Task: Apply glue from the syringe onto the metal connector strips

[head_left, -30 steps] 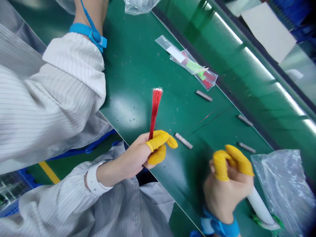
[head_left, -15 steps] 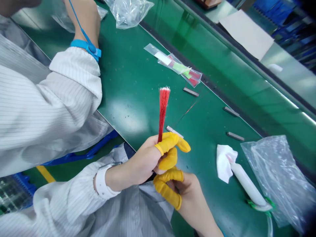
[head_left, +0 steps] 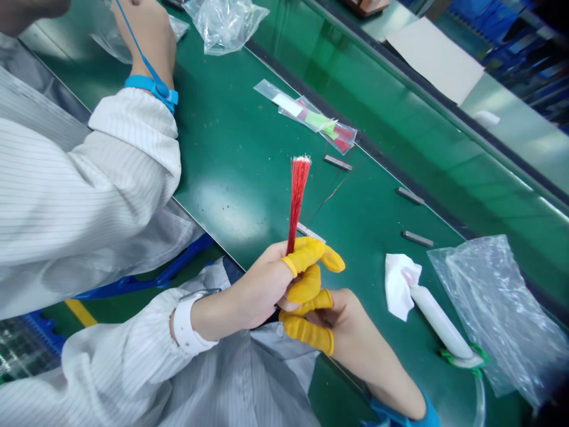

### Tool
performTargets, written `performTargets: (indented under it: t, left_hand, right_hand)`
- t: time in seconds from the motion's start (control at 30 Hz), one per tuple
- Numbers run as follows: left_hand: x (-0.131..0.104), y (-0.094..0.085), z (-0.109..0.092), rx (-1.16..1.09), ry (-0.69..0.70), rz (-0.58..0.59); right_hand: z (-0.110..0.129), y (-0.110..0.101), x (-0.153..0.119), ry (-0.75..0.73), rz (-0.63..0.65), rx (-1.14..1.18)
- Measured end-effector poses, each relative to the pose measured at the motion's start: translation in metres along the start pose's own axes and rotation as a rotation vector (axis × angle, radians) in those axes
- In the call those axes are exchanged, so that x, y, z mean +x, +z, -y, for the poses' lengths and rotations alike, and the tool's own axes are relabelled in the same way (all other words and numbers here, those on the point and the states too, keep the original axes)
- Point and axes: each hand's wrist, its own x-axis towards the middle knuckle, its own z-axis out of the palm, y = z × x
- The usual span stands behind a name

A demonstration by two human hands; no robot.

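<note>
My left hand [head_left: 267, 284], in yellow finger cots, is closed around a bundle of thin red wires [head_left: 297, 201]. The wires stand nearly upright, their pale tips fanned out at the top; the lower end is hidden in the hand. Just below it my right hand [head_left: 331, 323], also in yellow finger cots, has its fingers bent together up against the left hand. Whatever lies between those fingers is hidden. Behind the bundle a small grey connector strip [head_left: 311, 232] lies on the green table [head_left: 231, 148].
Several similar strips, such as one grey strip [head_left: 418, 238], lie along the back. A clear bag with red wires [head_left: 344, 141], a white tube [head_left: 444, 326] with a white cloth [head_left: 401, 284] and a plastic bag [head_left: 502, 302] lie around. A co-worker's sleeve [head_left: 133, 154] is at left.
My right hand has turned and shifted slightly right and up, its fingers now closer under the left hand. The left hand still holds the red wires, which lean slightly more right.
</note>
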Motion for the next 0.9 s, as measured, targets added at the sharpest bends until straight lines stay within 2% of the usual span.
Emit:
performTargets:
  t: [0.1, 0.37, 0.53, 0.73, 0.9]
  left_hand:
    - [-0.001, 0.000, 0.000, 0.000, -0.025, -0.007]
    - [0.000, 0.001, 0.000, 0.005, -0.040, -0.009]
    - [0.001, 0.000, 0.003, 0.010, -0.040, -0.013]
    - [0.000, 0.000, 0.002, 0.014, -0.044, -0.014]
    - [0.000, -0.002, -0.007, 0.013, -0.025, -0.036]
  right_hand:
    - [0.006, 0.004, 0.004, -0.031, 0.047, 0.009]
    - [0.001, 0.002, 0.004, -0.060, 0.039, -0.030]
    - [0.007, 0.001, 0.006, -0.084, 0.070, -0.042]
    - [0.013, 0.003, 0.007, -0.049, 0.089, 0.010]
    - [-0.001, 0.001, -0.004, 0.082, 0.131, -0.186]
